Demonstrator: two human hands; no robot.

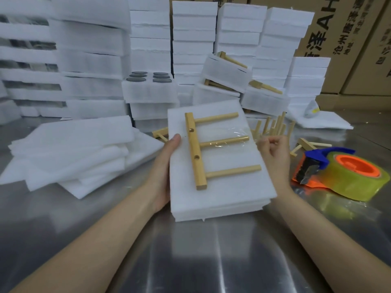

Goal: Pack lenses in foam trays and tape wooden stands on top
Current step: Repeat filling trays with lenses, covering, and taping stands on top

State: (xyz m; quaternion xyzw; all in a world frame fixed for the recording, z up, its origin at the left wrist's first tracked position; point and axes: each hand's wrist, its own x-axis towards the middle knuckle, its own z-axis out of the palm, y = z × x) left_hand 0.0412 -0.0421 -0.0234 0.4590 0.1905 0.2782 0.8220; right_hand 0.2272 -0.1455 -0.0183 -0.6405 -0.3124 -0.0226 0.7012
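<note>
A closed white foam tray pack [220, 193] is held above the steel table, tilted toward me. A wooden stand [197, 153] with three dowels lies on its top, and a strip of clear tape [228, 138] crosses the middle dowel. My left hand [167, 166] grips the pack's left edge with the thumb on top. My right hand [274, 153] is at the pack's right edge with its fingers curled by the tape's end; I cannot see whether it holds anything. An open foam tray with dark round lenses [148, 78] sits further back.
A tape dispenser [338, 170] with an orange core and blue handle lies on the table to the right. Loose wooden stands [273, 127] stand behind the pack. Foam sheets [69, 153] are piled at the left. Stacked foam packs [194, 39] and cardboard boxes [349, 39] fill the back.
</note>
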